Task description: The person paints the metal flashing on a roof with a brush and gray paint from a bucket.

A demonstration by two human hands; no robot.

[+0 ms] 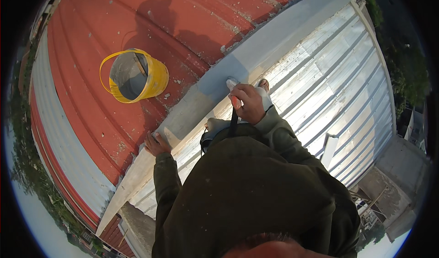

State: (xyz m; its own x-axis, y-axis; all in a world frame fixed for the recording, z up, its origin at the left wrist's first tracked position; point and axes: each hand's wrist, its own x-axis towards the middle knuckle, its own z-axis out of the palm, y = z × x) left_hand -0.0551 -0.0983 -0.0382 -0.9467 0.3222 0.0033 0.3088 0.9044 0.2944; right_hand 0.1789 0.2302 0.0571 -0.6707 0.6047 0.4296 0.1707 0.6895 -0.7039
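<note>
My right hand is closed around the red handle of a hand tool, held above the edge of a plastered parapet; the tool's working end is hard to make out. Resting on the parapet's far edge, beside the red roof, is my left hand, its fingers spread and holding nothing. A yellow plastic bucket with its handle raised stands on the red roof, partly filled with grey material, a flat stick leaning inside it. Part of the parapet top shows a darker grey coat.
Red metal roofing with ribs and scattered mortar crumbs lies beyond the parapet. On my side, a silvery corrugated metal roof extends right, with a loose pale strip on it. My feet are close to the parapet. Concrete walls stand at lower right.
</note>
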